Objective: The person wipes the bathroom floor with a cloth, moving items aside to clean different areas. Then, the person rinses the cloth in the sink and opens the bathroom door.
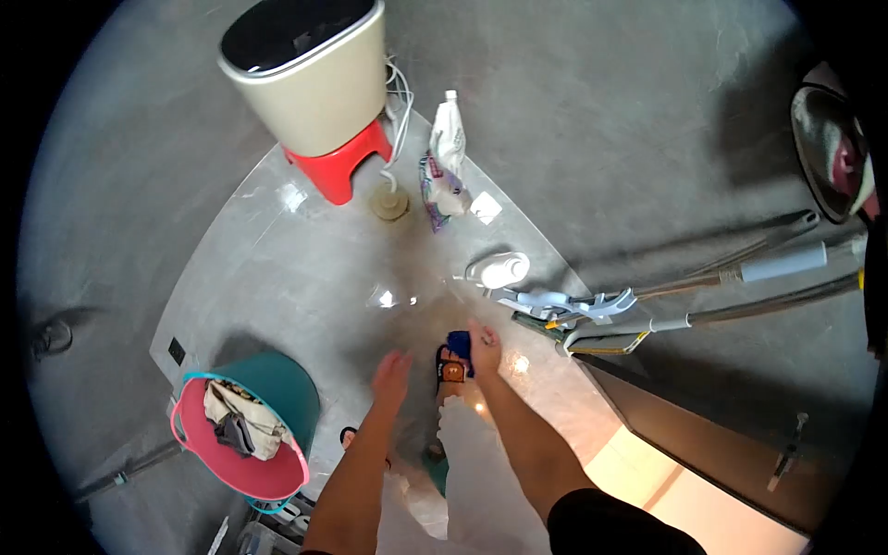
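My left hand hangs over the floor at the lower middle, fingers loosely extended, holding nothing I can see. To its right, my right hand is closed on a small dark blue cloth, which dangles beside the fingers just above my sandalled foot. The cloth's exact kind cannot be made out. Left of my hands stands a teal bucket with a pink basket in its mouth. Light and dark clothes lie in the pink basket.
A cream appliance with a dark lid stands on a red stool, its hose running to a floor drain. Nearby are a white pouch, a purple-and-white bag and a white bottle. Mops and long handles lean at right.
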The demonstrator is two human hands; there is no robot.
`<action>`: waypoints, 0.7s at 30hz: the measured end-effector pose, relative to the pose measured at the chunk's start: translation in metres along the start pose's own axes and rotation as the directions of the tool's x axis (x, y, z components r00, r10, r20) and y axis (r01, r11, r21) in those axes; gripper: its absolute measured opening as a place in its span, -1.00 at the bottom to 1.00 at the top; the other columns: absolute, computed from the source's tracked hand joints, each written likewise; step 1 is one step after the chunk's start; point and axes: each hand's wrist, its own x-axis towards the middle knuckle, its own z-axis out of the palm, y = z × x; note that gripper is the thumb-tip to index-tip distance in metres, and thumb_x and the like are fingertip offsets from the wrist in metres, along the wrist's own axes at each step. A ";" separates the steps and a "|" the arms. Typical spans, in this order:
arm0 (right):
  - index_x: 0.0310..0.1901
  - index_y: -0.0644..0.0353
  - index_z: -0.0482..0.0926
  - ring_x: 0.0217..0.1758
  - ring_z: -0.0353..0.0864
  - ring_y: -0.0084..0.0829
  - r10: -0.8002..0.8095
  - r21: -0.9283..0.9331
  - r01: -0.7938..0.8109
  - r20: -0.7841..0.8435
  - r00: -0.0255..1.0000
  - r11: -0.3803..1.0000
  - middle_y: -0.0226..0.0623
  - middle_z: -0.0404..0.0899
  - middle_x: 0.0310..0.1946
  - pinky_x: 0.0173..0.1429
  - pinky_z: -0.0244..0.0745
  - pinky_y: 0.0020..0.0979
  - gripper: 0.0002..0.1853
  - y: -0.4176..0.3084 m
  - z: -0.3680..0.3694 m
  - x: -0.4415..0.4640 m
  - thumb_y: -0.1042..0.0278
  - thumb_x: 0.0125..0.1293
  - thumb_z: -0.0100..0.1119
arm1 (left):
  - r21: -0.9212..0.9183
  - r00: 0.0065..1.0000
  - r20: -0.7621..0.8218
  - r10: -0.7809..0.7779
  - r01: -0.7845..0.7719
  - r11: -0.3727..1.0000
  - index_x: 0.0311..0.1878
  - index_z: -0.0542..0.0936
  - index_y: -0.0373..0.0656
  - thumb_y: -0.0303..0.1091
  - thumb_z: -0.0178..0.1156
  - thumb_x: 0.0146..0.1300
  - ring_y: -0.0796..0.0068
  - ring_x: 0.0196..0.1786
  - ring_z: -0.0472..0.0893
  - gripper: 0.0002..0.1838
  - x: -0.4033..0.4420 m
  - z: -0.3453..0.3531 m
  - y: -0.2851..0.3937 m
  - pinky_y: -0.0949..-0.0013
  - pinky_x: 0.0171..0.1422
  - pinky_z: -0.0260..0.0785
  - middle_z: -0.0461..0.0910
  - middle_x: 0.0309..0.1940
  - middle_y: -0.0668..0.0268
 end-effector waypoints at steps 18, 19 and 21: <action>0.17 0.38 0.53 0.21 0.55 0.05 0.307 -0.385 -0.318 -0.094 0.947 0.866 0.16 0.56 0.13 0.28 0.39 -0.12 0.01 -0.115 -0.012 0.181 -0.55 0.03 0.13 | 0.073 0.965 -0.227 0.131 -0.117 0.990 -0.01 0.57 -0.43 -0.04 0.17 0.34 -0.15 0.07 0.60 -0.48 0.315 0.185 0.231 0.04 0.10 0.41 0.62 -0.07 -0.19; 0.15 0.35 0.55 0.18 0.57 0.04 0.281 -0.411 -0.288 -0.079 0.956 0.865 0.14 0.58 0.10 0.25 0.41 -0.12 -0.03 -0.119 -0.016 0.175 -0.51 0.04 0.14 | 0.066 0.969 -0.214 0.124 -0.112 0.991 -0.04 0.58 -0.43 -0.10 0.14 0.36 -0.17 0.04 0.60 -0.54 0.316 0.182 0.224 0.03 0.07 0.41 0.62 -0.11 -0.20; 0.11 0.28 0.59 0.11 0.62 0.01 0.226 -0.462 -0.218 -0.040 0.973 0.860 0.08 0.62 0.04 0.20 0.45 -0.11 -0.13 -0.129 -0.018 0.161 -0.45 0.06 0.18 | 0.055 0.969 -0.178 0.172 -0.164 0.985 -0.10 0.58 -0.41 -0.21 0.08 0.40 -0.21 -0.04 0.60 -0.64 0.297 0.166 0.219 0.02 0.01 0.41 0.62 -0.19 -0.20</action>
